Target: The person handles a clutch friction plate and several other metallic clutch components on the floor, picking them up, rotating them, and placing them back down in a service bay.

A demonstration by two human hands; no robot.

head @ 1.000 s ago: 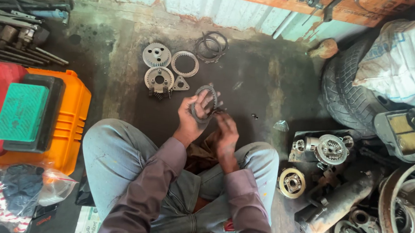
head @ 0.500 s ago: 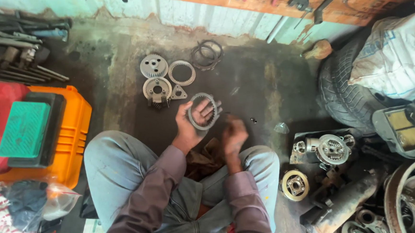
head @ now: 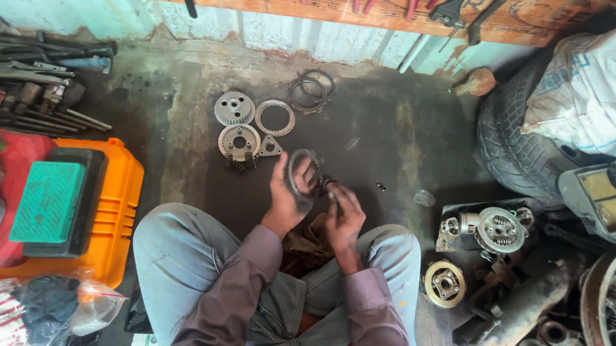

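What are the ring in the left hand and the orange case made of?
Ring in the left hand: looks like metal, dull grey, worn matte, like the toothed discs on the floor. Orange case: likely moulded plastic, with ribbed walls and uniform colour.

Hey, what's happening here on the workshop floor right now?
A person sits cross-legged on a stained concrete floor, working with bare hands. The left hand holds up a thin metal ring plate, and the right hand is close beside it, on a small dark part that is too small to make out. Laid out ahead are two toothed discs, a toothed ring, a small triangular plate and a pile of thin rings. An orange case sits to the left.
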